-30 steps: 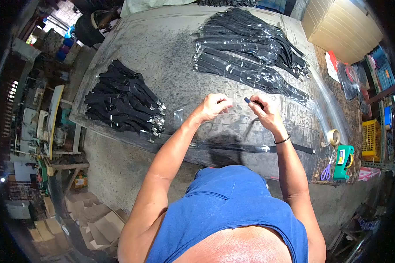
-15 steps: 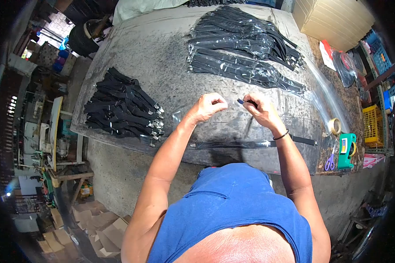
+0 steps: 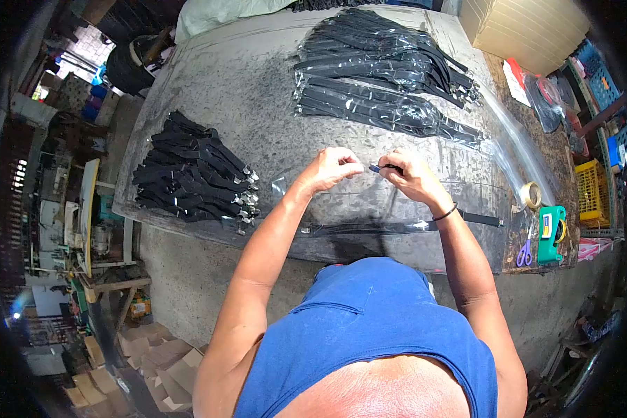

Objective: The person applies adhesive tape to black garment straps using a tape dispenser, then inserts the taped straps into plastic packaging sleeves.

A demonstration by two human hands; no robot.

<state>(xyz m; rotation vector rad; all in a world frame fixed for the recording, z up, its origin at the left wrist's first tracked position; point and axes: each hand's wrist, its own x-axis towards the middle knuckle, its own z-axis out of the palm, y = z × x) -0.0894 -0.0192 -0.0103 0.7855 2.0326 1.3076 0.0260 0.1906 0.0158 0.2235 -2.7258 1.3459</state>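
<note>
Pinched between the thumb and fingers of the right hand (image 3: 407, 174), we see a small dark piece (image 3: 374, 168), its bluish tip pointing left toward the other hand. Thumb and fingertips of the left hand (image 3: 333, 169) are drawn close together; whether they grip anything, we cannot tell. Both hands are over the near half of the grey table (image 3: 244, 83), facing each other, a narrow gap between them. Something thin and dark shows below the right hand, too blurred for us to make out.

Along the near edge, beneath the hands, we note a black strap (image 3: 369, 228) in clear plastic, lying left to right; its bare right end passes beyond the right wrist, which wears a dark band (image 3: 444, 212). Just left of the left forearm lies a scrap of clear film (image 3: 279, 185).

Left side of the table: a heap of black straps (image 3: 191, 174), metal clips toward the right. Far side: a larger pile of plastic-covered straps (image 3: 383, 63), fanned out. Right of it we find long clear sleeves (image 3: 519, 153), then a tape roll (image 3: 530, 196). Near right corner: purple-handled scissors (image 3: 524, 252) just beside a green tape dispenser (image 3: 552, 233).
</note>
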